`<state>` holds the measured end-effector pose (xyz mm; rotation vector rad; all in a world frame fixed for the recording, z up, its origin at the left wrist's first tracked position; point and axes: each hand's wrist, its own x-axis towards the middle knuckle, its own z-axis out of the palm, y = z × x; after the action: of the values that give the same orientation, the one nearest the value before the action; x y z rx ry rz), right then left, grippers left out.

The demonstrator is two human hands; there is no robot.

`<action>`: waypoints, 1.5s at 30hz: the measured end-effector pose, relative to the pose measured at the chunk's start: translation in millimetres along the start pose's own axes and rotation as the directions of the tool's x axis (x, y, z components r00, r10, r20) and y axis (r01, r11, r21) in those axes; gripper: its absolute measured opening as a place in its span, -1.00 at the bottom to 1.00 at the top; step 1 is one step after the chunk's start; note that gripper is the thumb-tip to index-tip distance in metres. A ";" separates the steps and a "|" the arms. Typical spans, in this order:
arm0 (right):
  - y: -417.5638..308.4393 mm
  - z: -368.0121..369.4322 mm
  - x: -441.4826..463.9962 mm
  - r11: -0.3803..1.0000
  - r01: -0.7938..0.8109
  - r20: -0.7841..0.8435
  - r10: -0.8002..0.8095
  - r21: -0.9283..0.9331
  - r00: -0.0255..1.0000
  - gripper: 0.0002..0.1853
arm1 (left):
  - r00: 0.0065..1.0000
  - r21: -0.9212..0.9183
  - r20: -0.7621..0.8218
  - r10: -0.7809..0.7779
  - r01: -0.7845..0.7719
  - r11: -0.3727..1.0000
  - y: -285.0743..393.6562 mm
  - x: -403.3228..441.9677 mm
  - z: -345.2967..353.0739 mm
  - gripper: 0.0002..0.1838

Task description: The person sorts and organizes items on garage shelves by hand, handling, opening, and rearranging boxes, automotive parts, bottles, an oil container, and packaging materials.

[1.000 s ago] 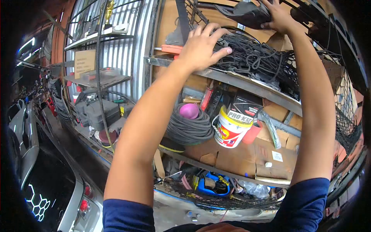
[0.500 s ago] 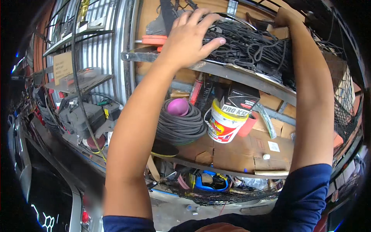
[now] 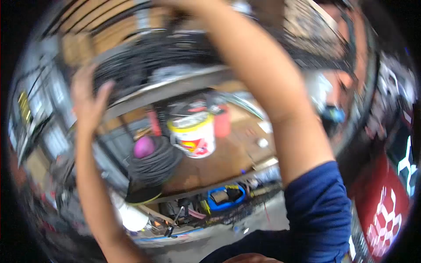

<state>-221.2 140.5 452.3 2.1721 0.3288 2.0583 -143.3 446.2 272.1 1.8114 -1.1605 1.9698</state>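
My left hand (image 3: pixel 90 94) is at the left end of the upper shelf (image 3: pixel 175 87), blurred, with its thumb standing apart from the fingers. Beside it lies a tangled heap of black cords (image 3: pixel 149 57) along that shelf. Overhead, my right hand (image 3: pixel 177 3) reaches past the cords at the top edge of the view. Its fingers are cut off and smeared, so whatever it touches or holds is hidden.
Beneath, on the middle shelf, sit a coil of dark hose (image 3: pixel 155 164) with a purple round object (image 3: pixel 144 147) on it and a white bucket with a yellow rim (image 3: pixel 197 136). A blue tray (image 3: pixel 224 201) is lower down. A red car (image 3: pixel 383 210) stands at right.
The view has swung to the right and blurred. My right hand has gone up to the frame's top edge; my left hand now appears lower and farther left.
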 end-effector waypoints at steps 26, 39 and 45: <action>511.1 -114.5 -563.1 0.130 -0.853 0.022 0.990 -0.505 0.137 0.04 | 0.818 -0.232 0.524 0.237 -0.130 0.964 338.0 -116.5 61.4 -0.53; 264.1 -83.0 -543.2 0.984 -0.155 0.213 0.170 -0.084 0.962 -0.57 | 0.389 -0.432 0.901 -0.193 0.847 -0.310 463.0 -114.3 191.5 -0.02; 151.3 -133.6 -551.4 0.882 0.051 0.377 -0.252 0.469 0.891 -0.63 | -0.039 -0.227 0.949 -0.314 0.608 -0.761 469.3 -124.4 241.0 -0.22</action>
<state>-369.1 -149.0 -36.7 2.6693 0.9668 1.4581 -238.1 16.1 -43.9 1.0408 -0.2410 -0.3763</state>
